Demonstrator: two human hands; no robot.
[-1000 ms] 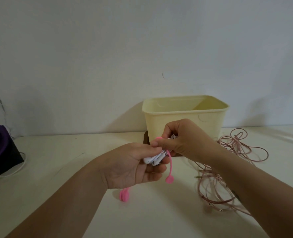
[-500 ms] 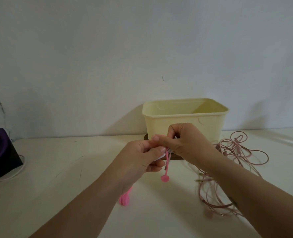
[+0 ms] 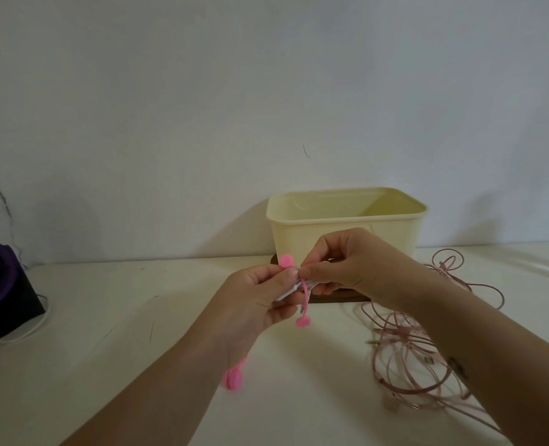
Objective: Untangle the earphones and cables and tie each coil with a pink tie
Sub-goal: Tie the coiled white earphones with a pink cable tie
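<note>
Spare pink ties (image 3: 233,376) lie on the bench (image 3: 131,323) below the left grip (image 3: 253,300), whose curled fingers hold the white earphone coil (image 3: 288,291). A pink tie (image 3: 304,292) loops round it between the grips. The right grip (image 3: 353,265) pinches the coil there. Pink cables (image 3: 408,342) sprawl to its right.

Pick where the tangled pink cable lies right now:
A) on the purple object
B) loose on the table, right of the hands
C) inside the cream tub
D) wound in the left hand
B: the pink cable sprawls on the table, to the right of the right hand and outside the tub.
</note>
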